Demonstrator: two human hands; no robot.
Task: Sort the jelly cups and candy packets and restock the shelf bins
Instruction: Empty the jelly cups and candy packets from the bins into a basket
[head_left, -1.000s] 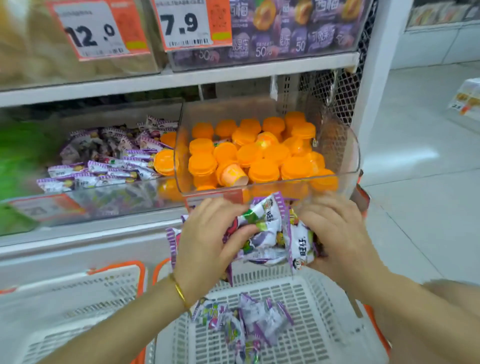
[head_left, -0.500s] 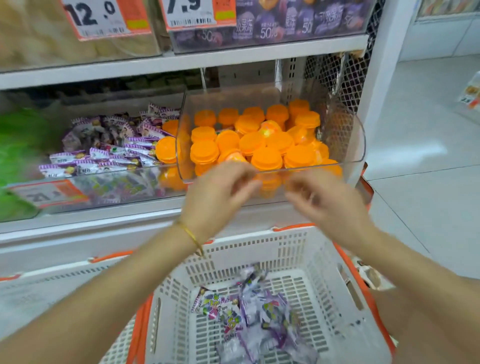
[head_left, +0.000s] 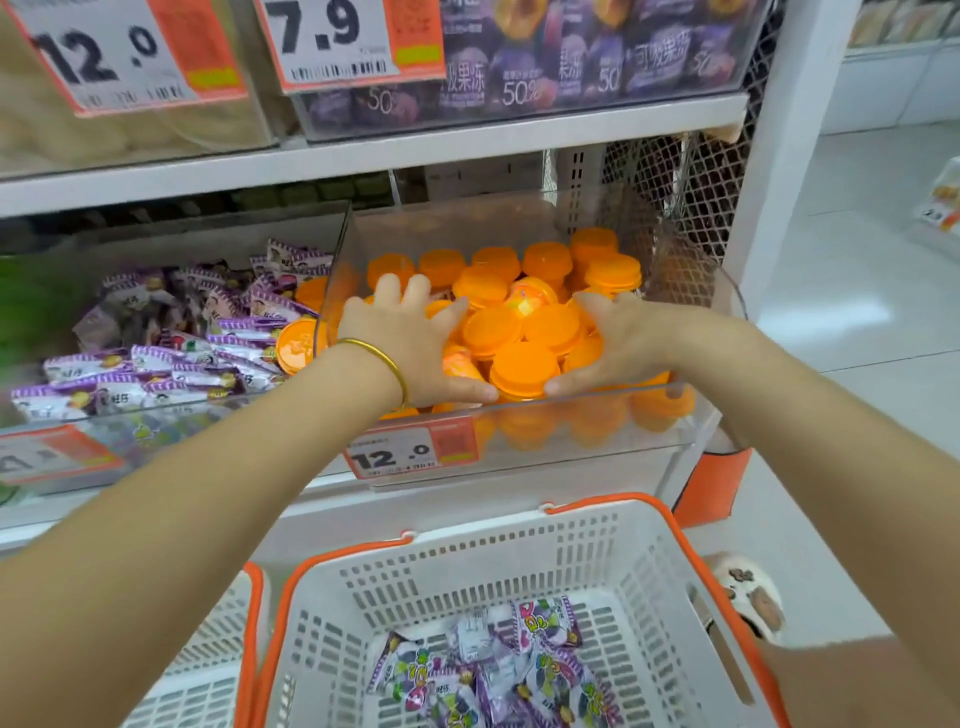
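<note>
Both hands reach into the clear bin (head_left: 597, 462) at the right of the shelf. The left hand (head_left: 410, 343) and the right hand (head_left: 618, 343) lie with fingers spread and straight on the orange jelly cups (head_left: 524, 366), thumbs close together at the near wall. Purple candy packets (head_left: 171, 338) fill the bin just left, and more lie in the white basket (head_left: 467, 556) nearest the person.

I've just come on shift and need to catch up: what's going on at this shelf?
A person has both hands in the clear bin of orange jelly cups. The left hand and right hand lie open on the pile, either side of a cluster near the front. Some purple candy packets sit in the neighbouring bin to the left, and more lie in the white basket below.
</note>
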